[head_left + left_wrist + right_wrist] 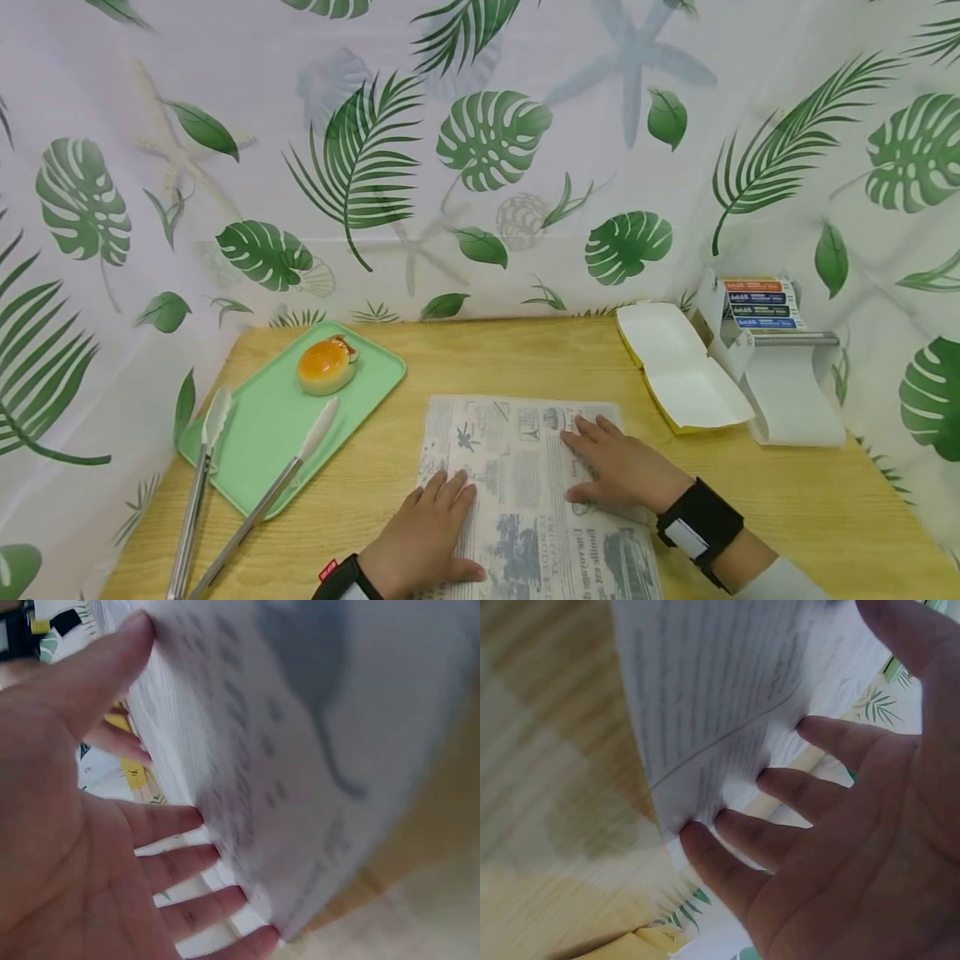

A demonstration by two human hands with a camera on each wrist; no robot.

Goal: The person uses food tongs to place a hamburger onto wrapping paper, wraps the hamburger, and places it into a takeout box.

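Observation:
A sheet of newspaper-print wrapping paper (517, 467) lies flat on the wooden table, in the lower middle of the head view. My left hand (423, 533) rests at its left side with fingers extended and thumb spread over the print. On the right side, my right hand (626, 467) lies with spread fingers touching the sheet. Close up in the left wrist view, the fingertips of the left hand (82, 862) touch the printed paper (247, 735). The right wrist view has the right hand (855, 840) with its fingertips against the paper (705, 690).
A green tray (255, 425) at the left bears a bun (327, 367). Metal tongs (258, 508) with pale tips lie across the tray's near side, spread apart. At the back right are an opened white-and-yellow box (693, 387) and a dispenser with a white roll (791, 396). Leaf-patterned cloth (495, 258) hangs behind.

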